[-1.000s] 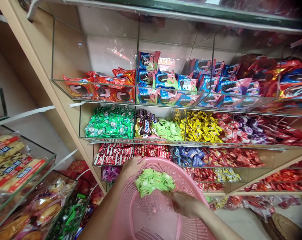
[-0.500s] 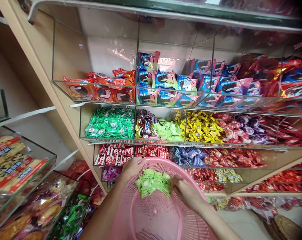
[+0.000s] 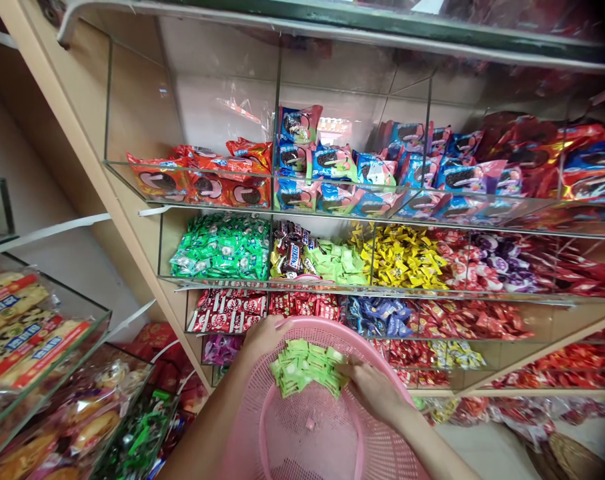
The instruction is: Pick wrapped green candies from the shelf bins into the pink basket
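A pink perforated plastic basket is tilted below the shelves. My left hand grips its rim at the upper left, fingers closed over the edge. Inside, near the upper wall, lies a cluster of light green wrapped packets. At the right end of this cluster is my right hand, its fingers bent together against the packets; whether one is pinched between them is hard to make out. More light green packets sit in a shelf compartment above, between dark Snickers bars and yellow-wrapped candies.
Glass-fronted shelves hold green candies, red-and-white packets and blue cookie packs. At the left, glass edges jut out before bread packages. A slanted wooden post stands left of the basket.
My right hand has shifted very slightly at the green packets, and the packets beside it have moved a little. My left hand keeps its place on the rim.
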